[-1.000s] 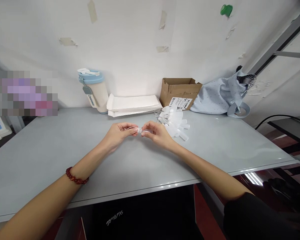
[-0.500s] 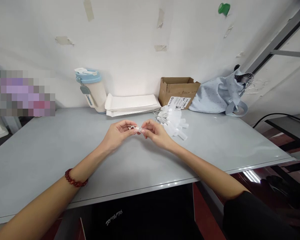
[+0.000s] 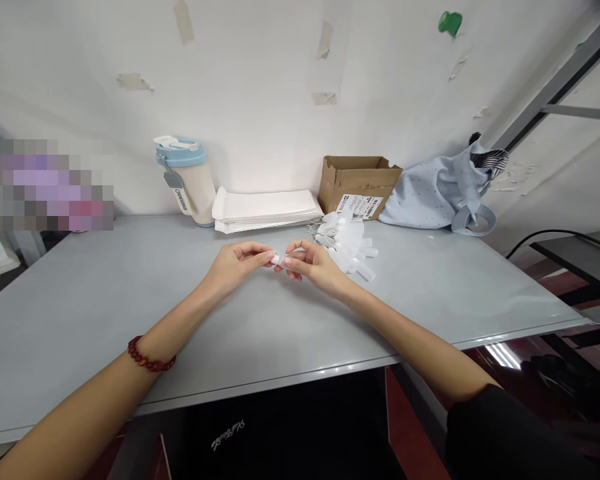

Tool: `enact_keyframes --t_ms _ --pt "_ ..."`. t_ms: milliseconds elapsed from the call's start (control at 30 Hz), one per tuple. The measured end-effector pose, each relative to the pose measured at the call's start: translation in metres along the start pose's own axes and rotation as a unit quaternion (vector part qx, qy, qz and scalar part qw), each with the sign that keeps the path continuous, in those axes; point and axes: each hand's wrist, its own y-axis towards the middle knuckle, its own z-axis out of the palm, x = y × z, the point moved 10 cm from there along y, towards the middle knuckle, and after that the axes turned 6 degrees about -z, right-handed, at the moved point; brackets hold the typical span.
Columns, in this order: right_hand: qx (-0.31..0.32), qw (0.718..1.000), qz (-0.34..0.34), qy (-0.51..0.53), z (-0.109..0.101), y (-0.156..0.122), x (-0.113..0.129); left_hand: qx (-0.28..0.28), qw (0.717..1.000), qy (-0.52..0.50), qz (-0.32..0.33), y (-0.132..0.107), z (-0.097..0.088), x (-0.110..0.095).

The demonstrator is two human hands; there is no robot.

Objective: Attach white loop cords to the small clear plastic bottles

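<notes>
Between my fingertips is a small whitish translucent piece (image 3: 278, 259), too small to name exactly. My left hand (image 3: 237, 267) pinches its left end, thumb against the fingers. On the other end, my right hand (image 3: 315, 265) closes with thumb and index finger, the other fingers curled below. Both hands hover over the grey table, near its middle. Just behind my right hand lies a pile of translucent white plastic pieces (image 3: 349, 243) with thin white strings at its left side.
Along the wall stand a cream tumbler (image 3: 196, 190) with a blue lid, a stack of white envelope-like packets (image 3: 267, 208), an open cardboard box (image 3: 360, 183) and a light blue cloth bag (image 3: 430, 193). The grey table (image 3: 280, 333) ends at a front edge near my body.
The white string loop that showed at my left fingertips is no longer visible there. My fingers have shifted slightly around the small piece; the pile looks the same.
</notes>
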Motion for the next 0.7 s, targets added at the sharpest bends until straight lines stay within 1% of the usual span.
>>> enact_keyframes --t_ms 100,200,267,333,433,567,700 --pt "-0.013 0.993 -0.039 -0.110 -0.002 -0.002 0.007 0.022 0.998 0.017 -0.048 0.002 0.002 0.012" --pt "-0.019 0.969 -0.101 -0.225 0.001 -0.004 0.017 0.060 0.995 0.034 -0.066 0.003 0.007 0.018" --pt "-0.011 0.954 -0.128 -0.271 0.006 -0.006 0.021 0.070 0.994 0.043 -0.068 0.002 0.008 0.018" --pt "-0.006 0.949 -0.137 -0.283 0.008 -0.006 0.022 0.074 0.994 0.050 -0.062 0.001 0.010 0.016" --pt "-0.012 0.963 -0.113 -0.246 0.005 -0.005 0.018 0.077 0.995 0.061 -0.035 -0.001 0.013 0.008" --pt "-0.010 0.991 -0.033 -0.128 -0.001 -0.002 0.002 0.069 0.995 0.067 0.008 -0.003 0.017 -0.001" --pt "0.000 0.999 0.039 -0.012 -0.001 -0.001 -0.014 0.070 0.994 0.071 0.038 -0.003 0.020 -0.002"
